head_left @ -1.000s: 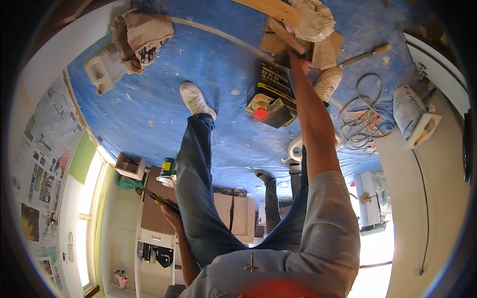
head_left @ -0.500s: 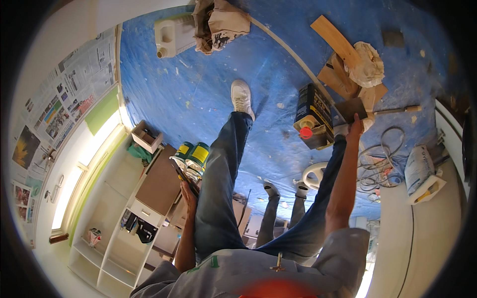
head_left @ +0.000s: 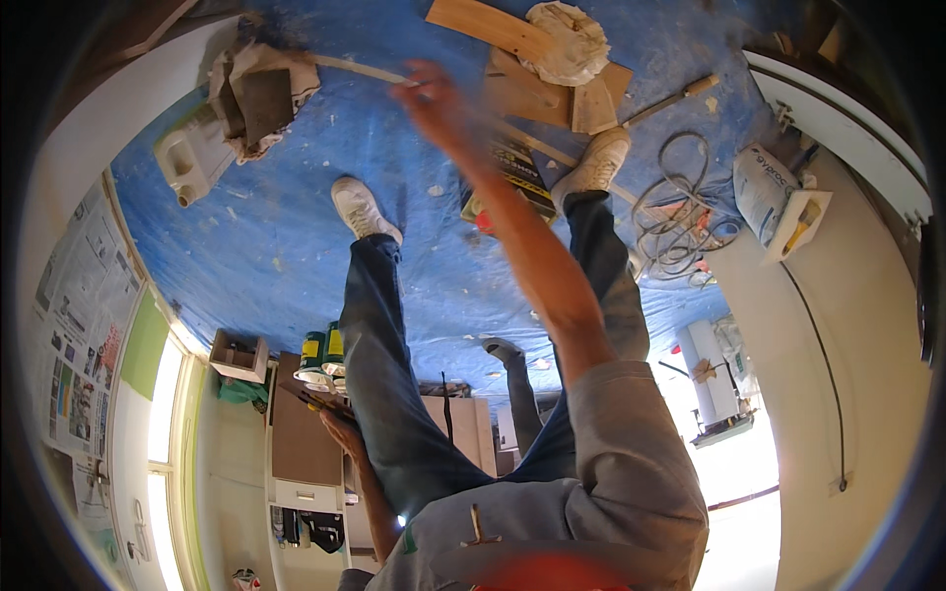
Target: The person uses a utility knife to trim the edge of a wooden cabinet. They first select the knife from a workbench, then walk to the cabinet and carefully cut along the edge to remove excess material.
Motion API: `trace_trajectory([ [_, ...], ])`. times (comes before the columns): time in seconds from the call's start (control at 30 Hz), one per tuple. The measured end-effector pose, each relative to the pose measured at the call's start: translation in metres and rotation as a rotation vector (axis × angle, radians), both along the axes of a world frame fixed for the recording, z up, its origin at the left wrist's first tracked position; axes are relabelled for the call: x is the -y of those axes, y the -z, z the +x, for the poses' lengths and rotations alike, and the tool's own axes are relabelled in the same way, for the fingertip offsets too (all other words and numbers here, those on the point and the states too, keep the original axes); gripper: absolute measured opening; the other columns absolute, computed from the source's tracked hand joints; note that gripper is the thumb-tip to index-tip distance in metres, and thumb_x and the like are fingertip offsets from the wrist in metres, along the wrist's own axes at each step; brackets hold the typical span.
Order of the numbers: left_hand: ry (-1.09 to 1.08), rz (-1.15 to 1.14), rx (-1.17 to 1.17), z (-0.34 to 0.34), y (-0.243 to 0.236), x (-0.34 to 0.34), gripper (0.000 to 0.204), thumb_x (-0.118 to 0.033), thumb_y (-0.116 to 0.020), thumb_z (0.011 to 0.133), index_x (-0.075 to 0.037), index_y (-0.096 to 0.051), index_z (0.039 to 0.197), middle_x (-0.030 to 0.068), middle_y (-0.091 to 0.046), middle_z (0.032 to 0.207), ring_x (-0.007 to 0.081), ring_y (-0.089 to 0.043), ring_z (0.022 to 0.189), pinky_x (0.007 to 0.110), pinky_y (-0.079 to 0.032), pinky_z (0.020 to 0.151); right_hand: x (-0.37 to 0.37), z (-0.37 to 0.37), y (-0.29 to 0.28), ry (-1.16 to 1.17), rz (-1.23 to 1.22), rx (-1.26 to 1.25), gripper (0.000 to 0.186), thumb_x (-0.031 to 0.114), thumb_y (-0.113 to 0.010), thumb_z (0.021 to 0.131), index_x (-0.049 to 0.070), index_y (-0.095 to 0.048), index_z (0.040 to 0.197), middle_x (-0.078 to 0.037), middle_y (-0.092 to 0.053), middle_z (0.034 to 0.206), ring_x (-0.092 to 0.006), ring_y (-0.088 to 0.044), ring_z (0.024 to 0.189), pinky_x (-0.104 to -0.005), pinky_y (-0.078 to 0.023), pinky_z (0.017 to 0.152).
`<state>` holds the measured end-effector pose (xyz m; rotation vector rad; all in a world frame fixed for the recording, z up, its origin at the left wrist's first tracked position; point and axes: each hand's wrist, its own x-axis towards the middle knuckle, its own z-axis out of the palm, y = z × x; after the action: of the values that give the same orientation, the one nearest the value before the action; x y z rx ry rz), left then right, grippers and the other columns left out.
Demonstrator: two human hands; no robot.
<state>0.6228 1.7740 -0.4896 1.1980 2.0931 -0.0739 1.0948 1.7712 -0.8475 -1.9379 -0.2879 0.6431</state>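
My right hand (head_left: 434, 103), smeared by motion, is stretched out over the blue floor sheet with its fingers seemingly apart; I make out nothing in it. Behind it runs a long pale strip (head_left: 360, 69) on the floor. A flat brown square piece (head_left: 268, 106) rests in the open mouth of a crumpled paint-stained sack (head_left: 301, 84), left of that hand. Low at my left side, my left hand (head_left: 342, 430) is closed on a thin dark tool with yellow parts (head_left: 320, 404), whose kind I cannot make out. My right forearm partly covers a dark rectangular can with a red cap (head_left: 484, 223).
A white jerrycan (head_left: 192, 158) lies beside the sack. Wooden boards (head_left: 483, 25), a crumpled pale cloth (head_left: 569, 44) and a wooden-handled tool (head_left: 675, 101) lie ahead right. A coiled cable (head_left: 680, 212) and a white bag (head_left: 764, 192) are at right; green-and-yellow tins (head_left: 312, 355) at left.
My right hand has swung left and forward from the can, away from the brown square piece it touched. That piece now sits in the sack. My left hand still holds the dark tool.
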Motion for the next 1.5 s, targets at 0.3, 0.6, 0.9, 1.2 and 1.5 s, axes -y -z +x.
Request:
trace_trajectory([
  [0.3, 0.087, -0.092, -0.022, 0.019, 0.002, -0.003, 0.057, -0.056, -0.035, 0.103, -0.003, -0.050, 0.116, 0.0058, -0.053, 0.094, 0.0145, -0.050, 0.084, 0.030, -0.043, 0.077, 0.424, 0.148, 0.153, 0.778, -0.527, -0.339, 0.025, 0.014, -0.056, 0.096, 0.007, -0.058, 0.119, -0.007, -0.066, 0.094, -0.0163, -0.064, 0.075, -0.0256, -0.050, 0.055],
  [0.6, 0.132, 0.020, -0.020, 0.043, 0.003, -0.001, 0.048, -0.052, -0.036, 0.104, -0.007, -0.054, 0.102, 0.0004, -0.050, 0.081, 0.0113, -0.048, 0.070, 0.026, -0.041, 0.065, 0.486, 0.172, 0.250, -0.043, -1.146, -0.080, 0.046, 0.029, -0.061, 0.092, 0.001, -0.057, 0.129, -0.018, -0.065, 0.120, -0.0334, -0.063, 0.108, -0.0408, -0.051, 0.090],
  [0.9, 0.142, 0.028, -0.043, 0.062, 0.000, 0.002, 0.047, -0.049, -0.033, 0.105, -0.008, -0.055, 0.099, -0.0002, -0.050, 0.070, 0.0104, -0.047, 0.059, 0.026, -0.037, 0.054, 0.413, 0.146, 0.104, 0.878, 0.081, -0.676, 0.014, 0.020, -0.061, 0.093, 0.010, -0.064, 0.103, 0.002, -0.055, 0.077, -0.0095, -0.051, 0.067, -0.0251, -0.039, 0.058],
  [1.2, 0.063, 0.011, 0.036, 0.030, -0.003, -0.016, 0.050, -0.053, -0.035, 0.104, -0.007, -0.055, 0.102, 0.0004, -0.051, 0.071, 0.0107, -0.048, 0.060, 0.026, -0.039, 0.055, 0.119, 0.001, -0.049, 0.353, 0.404, -0.874, 0.018, 0.022, -0.066, 0.093, 0.009, -0.060, 0.105, -0.001, -0.058, 0.085, -0.0084, -0.057, 0.073, -0.0238, -0.048, 0.065],
  [1.5, -0.240, 0.026, 0.127, -0.037, 0.004, -0.023, 0.055, -0.058, -0.036, 0.101, -0.007, -0.055, 0.104, 0.0022, -0.052, 0.069, 0.0129, -0.050, 0.058, 0.027, -0.043, 0.055, -0.157, -0.163, -0.026, -0.209, 0.192, -0.754, 0.037, 0.014, -0.065, 0.089, 0.006, -0.054, 0.124, -0.008, -0.063, 0.085, -0.0221, -0.068, 0.072, -0.0371, -0.055, 0.061],
])
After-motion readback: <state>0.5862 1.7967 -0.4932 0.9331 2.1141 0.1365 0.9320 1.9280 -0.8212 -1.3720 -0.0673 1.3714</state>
